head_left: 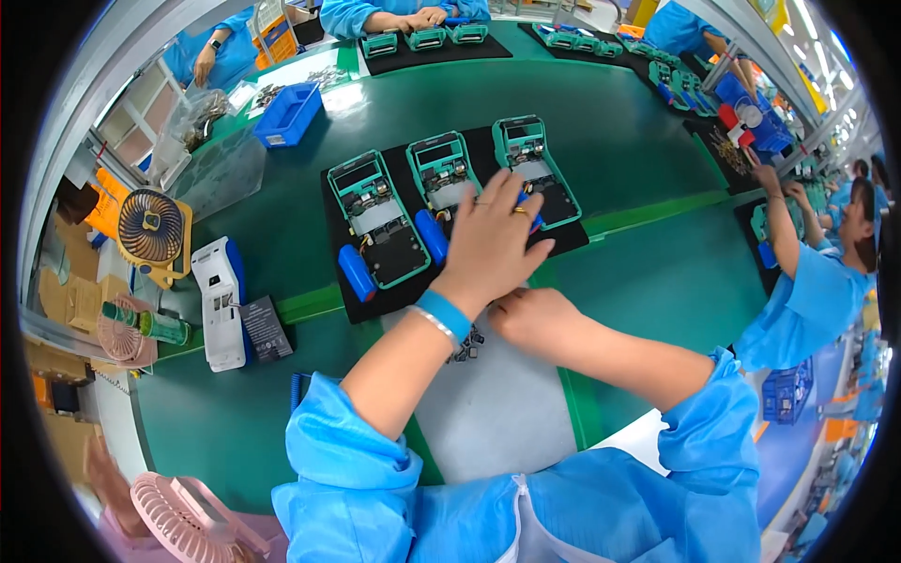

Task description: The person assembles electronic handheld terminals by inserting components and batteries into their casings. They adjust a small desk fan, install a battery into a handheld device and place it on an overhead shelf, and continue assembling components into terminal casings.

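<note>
Three open teal device housings with circuit boards lie in a row on a black mat (352,305): the left housing (380,220), the middle housing (439,159) and the right housing (544,174). A blue cylindrical battery pack (356,273) sits beside the left one, and another blue battery pack (432,236) beside the middle one. My left hand (497,235) is stretched out, fingers apart, over the middle and right housings, partly hiding both. My right hand (537,321) is curled closed just below it; what its fingers hold is hidden. Small dark metal parts (467,349) lie next to it on a grey sheet (493,413).
At left are a white-and-blue handheld device (222,300), a dark flat battery (267,328), a yellow fan (152,225) and a green bottle (150,324). A blue bin (288,114) stands farther back. Co-workers' hands (422,19) work across the table; another person (807,272) is at right.
</note>
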`<state>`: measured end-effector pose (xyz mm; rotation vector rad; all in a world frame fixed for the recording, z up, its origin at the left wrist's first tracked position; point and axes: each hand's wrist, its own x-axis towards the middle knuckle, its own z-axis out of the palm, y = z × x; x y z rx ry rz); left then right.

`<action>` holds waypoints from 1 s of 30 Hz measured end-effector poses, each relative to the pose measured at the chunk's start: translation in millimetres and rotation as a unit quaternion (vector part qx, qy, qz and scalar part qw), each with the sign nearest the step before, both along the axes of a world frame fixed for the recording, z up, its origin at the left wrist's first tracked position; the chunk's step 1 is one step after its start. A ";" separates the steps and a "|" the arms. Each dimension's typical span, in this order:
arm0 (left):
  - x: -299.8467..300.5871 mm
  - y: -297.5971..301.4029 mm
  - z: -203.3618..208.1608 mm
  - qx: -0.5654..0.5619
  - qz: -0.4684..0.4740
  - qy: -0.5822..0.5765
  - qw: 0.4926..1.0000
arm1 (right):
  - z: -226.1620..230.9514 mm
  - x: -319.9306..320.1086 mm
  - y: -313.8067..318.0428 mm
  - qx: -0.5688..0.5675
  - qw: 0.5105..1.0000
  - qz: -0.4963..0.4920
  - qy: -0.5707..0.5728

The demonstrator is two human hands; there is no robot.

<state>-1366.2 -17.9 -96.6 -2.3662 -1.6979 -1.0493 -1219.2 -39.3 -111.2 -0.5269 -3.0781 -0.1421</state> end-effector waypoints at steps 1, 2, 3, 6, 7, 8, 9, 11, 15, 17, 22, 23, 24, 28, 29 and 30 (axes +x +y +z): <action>7.0 9.3 -1.7 -0.008 -0.017 0.017 1.000 | 8.5 1.6 3.9 0.006 1.000 0.001 -0.003; 13.7 18.7 -7.1 -0.002 -0.015 0.041 0.999 | 22.2 3.6 8.3 -0.039 0.999 -0.025 -0.026; 18.6 27.3 -12.8 0.004 -0.012 0.065 0.998 | 37.4 6.3 13.6 -0.083 0.994 -0.052 -0.048; 18.2 42.9 -22.0 -0.020 0.008 0.087 0.996 | 86.1 35.5 44.1 -0.131 0.982 -0.137 0.010; 12.0 47.4 -28.9 -0.033 0.011 0.074 0.997 | 101.1 35.8 54.6 -0.137 0.977 -0.160 0.019; 10.4 48.5 -26.8 -0.030 0.009 0.072 0.997 | 105.7 44.4 70.0 -0.137 0.976 -0.158 0.068; 6.7 46.3 -26.4 -0.019 0.001 0.071 0.997 | 107.9 43.6 81.0 -0.153 0.962 -0.189 0.125; 5.3 41.3 -20.6 0.004 -0.020 0.061 0.998 | 101.9 43.1 104.7 -0.148 0.940 -0.223 0.211; 3.7 37.7 -20.2 0.018 -0.036 0.032 0.999 | 61.2 36.7 159.3 -0.025 0.971 -0.137 0.192; 2.6 36.2 -22.4 0.032 -0.041 0.014 0.999 | 48.5 25.0 172.4 0.114 0.976 -0.031 0.183; 0.2 35.2 -22.4 0.035 -0.042 0.001 0.998 | 35.4 9.5 185.3 0.170 0.971 -0.006 0.167; 0.1 35.3 -22.3 0.033 -0.042 0.004 0.999 | 33.4 7.6 186.3 0.179 0.969 -0.005 0.167; 0.0 35.4 -22.2 0.032 -0.042 0.006 0.999 | 32.7 6.3 187.0 0.178 0.970 -0.004 0.165; 1.2 36.6 -25.3 0.034 -0.037 0.003 0.999 | 33.4 4.8 190.7 0.210 0.968 0.011 0.134; 1.5 36.5 -25.4 0.040 -0.037 0.001 0.998 | 34.6 5.0 191.0 0.223 0.967 0.014 0.119; 2.1 36.5 -25.4 0.047 -0.038 -0.001 0.998 | 35.5 5.8 190.5 0.224 0.968 0.014 0.117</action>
